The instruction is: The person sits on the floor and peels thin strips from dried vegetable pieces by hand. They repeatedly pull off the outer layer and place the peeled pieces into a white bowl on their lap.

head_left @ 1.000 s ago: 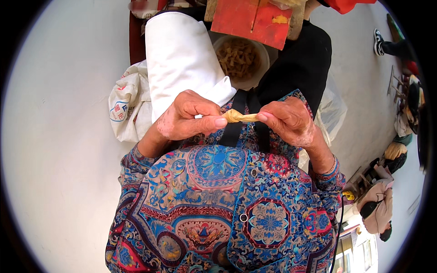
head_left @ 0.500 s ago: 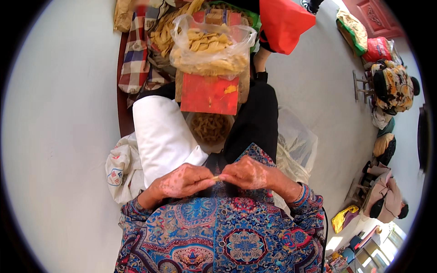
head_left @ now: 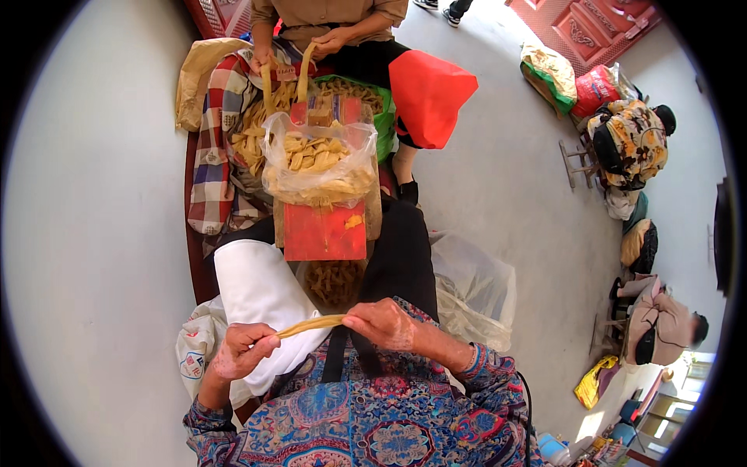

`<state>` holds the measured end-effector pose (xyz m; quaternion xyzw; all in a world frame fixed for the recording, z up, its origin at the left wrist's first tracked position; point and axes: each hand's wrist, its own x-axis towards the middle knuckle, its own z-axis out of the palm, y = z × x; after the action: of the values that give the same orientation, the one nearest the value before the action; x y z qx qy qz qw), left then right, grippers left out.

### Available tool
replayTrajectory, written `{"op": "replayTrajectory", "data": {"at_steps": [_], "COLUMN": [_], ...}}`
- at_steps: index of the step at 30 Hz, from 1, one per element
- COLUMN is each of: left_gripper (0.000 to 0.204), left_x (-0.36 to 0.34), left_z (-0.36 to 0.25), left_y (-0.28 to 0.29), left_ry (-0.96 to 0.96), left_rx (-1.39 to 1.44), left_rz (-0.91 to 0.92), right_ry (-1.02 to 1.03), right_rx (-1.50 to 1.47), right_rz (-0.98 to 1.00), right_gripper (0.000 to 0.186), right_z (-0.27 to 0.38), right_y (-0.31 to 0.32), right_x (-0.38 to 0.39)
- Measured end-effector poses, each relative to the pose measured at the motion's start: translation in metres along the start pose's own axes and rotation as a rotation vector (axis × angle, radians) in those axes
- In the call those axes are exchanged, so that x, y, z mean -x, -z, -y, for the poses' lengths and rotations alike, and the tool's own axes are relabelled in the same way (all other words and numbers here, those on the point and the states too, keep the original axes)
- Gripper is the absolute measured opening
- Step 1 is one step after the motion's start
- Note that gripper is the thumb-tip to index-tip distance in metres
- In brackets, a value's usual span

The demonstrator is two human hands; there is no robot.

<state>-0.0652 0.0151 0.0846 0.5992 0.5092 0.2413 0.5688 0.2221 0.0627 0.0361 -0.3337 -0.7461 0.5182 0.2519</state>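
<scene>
A long yellow-tan strip [head_left: 310,324], soft and fibrous like a dried vegetable, stretches between my hands above my lap. My left hand [head_left: 243,350] pinches its left end with thumb and fingers. Its right end disappears into the closed fingers of my right hand [head_left: 383,324]. Beyond my knees, an open clear plastic bag [head_left: 358,175] full of similar short pieces [head_left: 311,152] rests on a board with a red front [head_left: 323,233]. Under the board, between my legs, is a container of darker brown twisted pieces [head_left: 333,282], partly hidden.
Opposite, a co-worker's hands [head_left: 331,39] hold long strips over a strip pile [head_left: 250,140]. A white cloth [head_left: 261,284] covers my left thigh. A clear plastic sheet [head_left: 475,292] lies by my right leg. Two people [head_left: 630,140] sit at the right.
My hands have moved apart, the left going leftward, and the strip now shows at length between them. My view has tilted up, bringing the co-worker's hands into sight.
</scene>
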Motion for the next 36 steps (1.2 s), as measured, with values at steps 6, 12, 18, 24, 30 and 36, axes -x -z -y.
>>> {"op": "replayTrajectory", "data": {"at_steps": [6,12,18,24,30,36], "left_gripper": [0.019,0.016,0.029,0.046,0.031,0.011], "left_x": [-0.01,-0.047,-0.051,-0.045,-0.051,-0.046], "left_z": [0.005,0.021,0.017,-0.002,0.006,0.025], "left_y": [-0.033,-0.091,-0.095,-0.071,-0.065,-0.061], "left_ry": [-0.019,-0.278,-0.503,-0.589,-0.451,-0.403], "left_rx": [0.147,-0.176,-0.524,-0.804,-0.795,-0.532], "left_rz": [-0.336,-0.409,-0.23,-0.323,-0.047,0.203], "right_ry": [-0.121,0.012,-0.012,-0.221,-0.061,-0.1], "right_rx": [-0.101,-0.166,-0.212,-0.241,0.0,0.056], "right_rz": [-0.254,-0.297,-0.392,0.005,0.152,0.353], "right_gripper": [0.017,0.017,0.015,0.017,0.02,0.024], "right_z": [-0.011,-0.001,-0.015,-0.006,-0.013,-0.005], "right_y": [-0.014,-0.047,-0.043,-0.022,-0.012,-0.002], "right_x": [-0.003,-0.01,-0.006,0.005,0.008,0.01]}}
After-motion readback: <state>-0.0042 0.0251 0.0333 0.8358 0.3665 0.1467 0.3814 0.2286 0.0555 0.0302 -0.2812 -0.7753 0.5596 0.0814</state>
